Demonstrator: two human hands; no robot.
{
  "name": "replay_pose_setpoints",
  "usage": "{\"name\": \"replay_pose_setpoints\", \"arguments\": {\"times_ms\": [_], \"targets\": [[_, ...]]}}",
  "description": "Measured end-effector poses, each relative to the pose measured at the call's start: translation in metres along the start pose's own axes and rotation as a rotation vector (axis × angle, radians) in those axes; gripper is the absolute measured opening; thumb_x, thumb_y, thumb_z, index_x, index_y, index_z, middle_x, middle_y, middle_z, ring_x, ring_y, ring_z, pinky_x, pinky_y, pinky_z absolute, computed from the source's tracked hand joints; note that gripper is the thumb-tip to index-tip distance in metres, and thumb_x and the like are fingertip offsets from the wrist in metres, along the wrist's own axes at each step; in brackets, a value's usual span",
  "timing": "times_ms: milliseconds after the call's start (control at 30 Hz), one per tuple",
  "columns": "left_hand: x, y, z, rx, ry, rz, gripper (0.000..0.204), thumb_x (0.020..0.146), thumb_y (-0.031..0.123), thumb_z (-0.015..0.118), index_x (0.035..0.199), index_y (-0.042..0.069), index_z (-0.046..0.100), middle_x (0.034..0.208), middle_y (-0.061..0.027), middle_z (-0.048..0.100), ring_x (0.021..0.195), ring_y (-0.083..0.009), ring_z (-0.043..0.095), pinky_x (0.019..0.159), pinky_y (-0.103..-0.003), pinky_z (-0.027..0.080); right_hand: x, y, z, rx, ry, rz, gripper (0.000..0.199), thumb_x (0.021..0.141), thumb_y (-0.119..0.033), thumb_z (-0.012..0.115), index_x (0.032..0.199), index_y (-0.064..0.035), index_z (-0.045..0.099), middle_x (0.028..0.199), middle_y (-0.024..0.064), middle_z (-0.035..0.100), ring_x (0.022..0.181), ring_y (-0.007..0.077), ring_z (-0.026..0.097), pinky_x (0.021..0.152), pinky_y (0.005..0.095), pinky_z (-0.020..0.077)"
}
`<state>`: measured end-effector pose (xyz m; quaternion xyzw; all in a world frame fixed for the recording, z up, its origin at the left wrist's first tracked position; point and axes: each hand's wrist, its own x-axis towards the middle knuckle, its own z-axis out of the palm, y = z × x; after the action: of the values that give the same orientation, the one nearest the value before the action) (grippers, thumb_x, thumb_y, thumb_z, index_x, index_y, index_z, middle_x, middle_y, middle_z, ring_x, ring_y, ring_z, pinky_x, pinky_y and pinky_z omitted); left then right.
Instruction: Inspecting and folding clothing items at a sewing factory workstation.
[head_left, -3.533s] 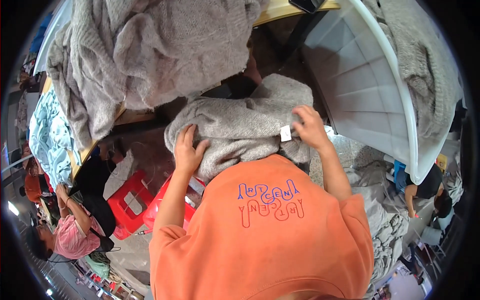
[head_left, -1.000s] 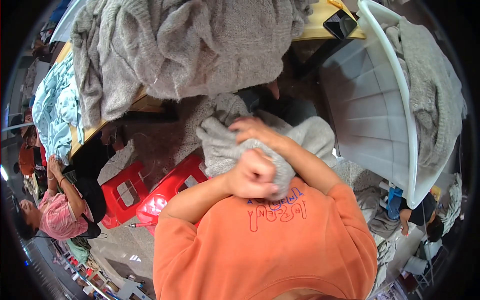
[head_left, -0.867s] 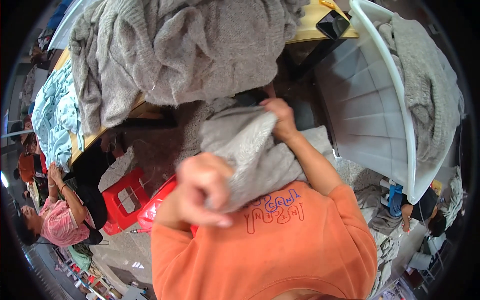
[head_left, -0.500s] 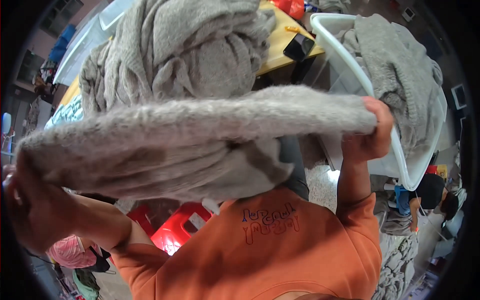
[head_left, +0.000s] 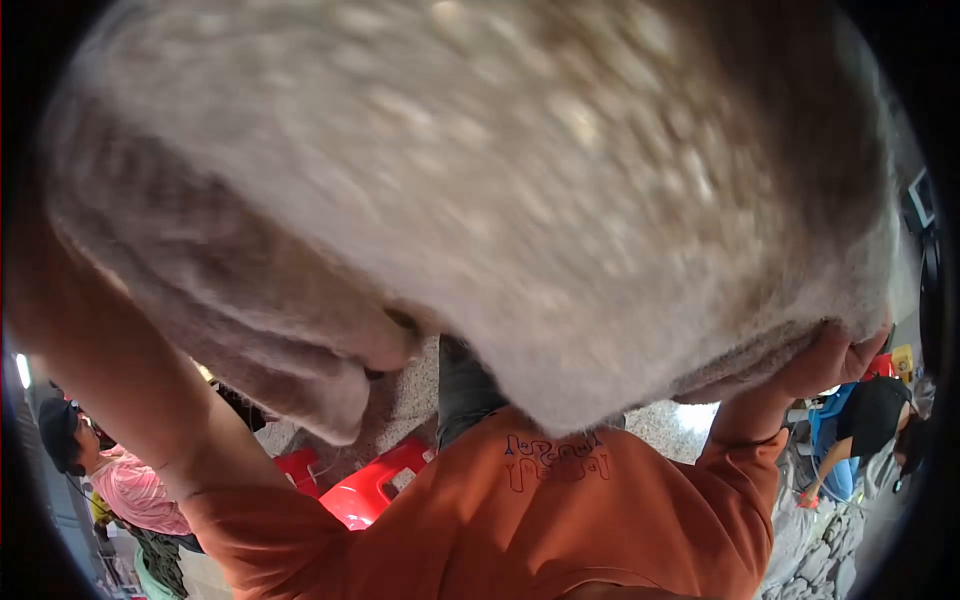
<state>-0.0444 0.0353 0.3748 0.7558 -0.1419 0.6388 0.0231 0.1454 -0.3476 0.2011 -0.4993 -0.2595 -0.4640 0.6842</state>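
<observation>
One fuzzy grey-beige knitted garment (head_left: 520,200), soft and blurred, fills the view from 9 to 3 o'clock above speckled stone floor (head_left: 410,385) and red plastic stool (head_left: 365,485). Right hand (head_left: 830,360) at 3 o'clock closes its grip on the hem; left hand's grip cannot be told, being hidden.

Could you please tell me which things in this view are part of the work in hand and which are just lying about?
In hand:
grey knitted garment, lifted close to the camera
right hand, gripping its lower right edge
left hand: out of sight, only the forearm shows

Lying about:
red plastic stool on the floor
speckled floor
</observation>
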Motion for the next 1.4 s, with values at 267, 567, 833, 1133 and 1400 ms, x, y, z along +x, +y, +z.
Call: {"name": "replay_pose_setpoints", "arguments": {"times_ms": [267, 567, 833, 1133, 1400], "targets": [[-0.07, 0.128, 0.172, -0.718, -0.465, -0.551, 0.021, 0.063, 0.002, 0.073, 0.071, 0.005, 0.054, 0.065, 0.0025, 0.053, 0.055, -0.0028, 0.05, 0.045, -0.018, 0.039, -0.048, 0.027, 0.031, 0.057, -0.889, -0.216, 0.097, 0.043, -0.061, 0.072, 0.112, 0.0042, 0.047, 0.109, 0.0149, 0.052, 0.099, 0.0264, 0.051, 0.08, 0.0393, 0.0433], [-0.321, 0.109, 0.16, -0.465, -0.754, -0.915, 0.017, 0.068, 0.01, 0.067, 0.077, 0.003, 0.054, 0.074, -0.0119, 0.054, 0.058, -0.0256, 0.055, 0.051, -0.033, 0.045, -0.246, 0.169, -0.033, -0.142, -0.62, 1.388, 0.013, 0.072, -0.001, 0.056, 0.084, 0.0017, 0.06, 0.078, 0.0029, 0.061, 0.065, 0.0097, 0.055, 0.06, 0.026, 0.0463], [-0.475, 0.134, 0.072, -0.002, -1.031, -0.663, 0.037, 0.064, 0.017, 0.069, 0.097, 0.007, 0.057, 0.08, -0.0139, 0.059, 0.074, -0.032, 0.058, 0.067, -0.038, 0.047, -0.293, 0.218, -0.111, 0.05, -0.361, 1.689, 0.018, 0.075, 0.0, 0.056, 0.091, 0.006, 0.058, 0.084, 0.0079, 0.063, 0.072, 0.0154, 0.06, 0.066, 0.0283, 0.0489], [-0.333, 0.066, 0.082, -1.38, -0.634, -1.934, 0.03, 0.081, 0.023, 0.059, 0.094, -0.004, 0.061, 0.094, -0.0056, 0.061, 0.082, -0.0112, 0.057, 0.074, -0.026, 0.044, -0.307, 0.228, -0.13, 0.045, -0.475, 1.915, 0.034, 0.081, -0.017, 0.031, 0.091, 0.0037, 0.057, 0.089, 0.0183, 0.06, 0.082, 0.0329, 0.059, 0.075, 0.0426, 0.0487], [-0.428, 0.091, 0.115, -0.018, -0.881, -1.227, 0.026, 0.064, 0.011, 0.068, 0.085, -0.002, 0.058, 0.076, -0.0154, 0.059, 0.068, -0.0267, 0.058, 0.062, -0.035, 0.046, -0.269, 0.186, -0.087, 0.136, -0.273, 1.996, 0.038, 0.08, -0.019, 0.037, 0.104, 0.0052, 0.053, 0.1, 0.0179, 0.057, 0.089, 0.0294, 0.054, 0.08, 0.0396, 0.0429]]}}
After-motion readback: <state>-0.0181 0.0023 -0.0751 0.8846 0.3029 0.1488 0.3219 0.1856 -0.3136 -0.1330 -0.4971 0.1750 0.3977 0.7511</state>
